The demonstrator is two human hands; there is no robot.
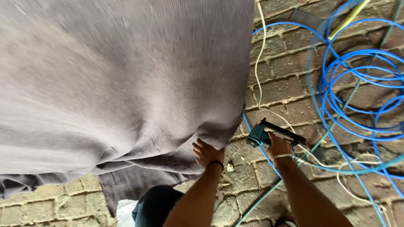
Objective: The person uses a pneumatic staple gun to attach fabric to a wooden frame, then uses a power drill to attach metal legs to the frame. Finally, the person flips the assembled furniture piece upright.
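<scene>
A large piece covered in grey ribbed fabric (122, 80) fills the left and middle of the view. My left hand (206, 152) grips the fabric at its lower right corner, fingers curled under the edge. My right hand (278, 146) holds a teal and black pneumatic staple gun (269, 133) just to the right of that corner, a little apart from the fabric. A blue air hose (336, 84) runs from the gun and lies coiled on the ground at the right.
The ground is brick paving (286, 80). A thin white cord (259, 63) trails down across the bricks beside the fabric edge. A yellow-green rod (349, 17) lies at top right. My dark trouser leg (155, 206) shows at the bottom.
</scene>
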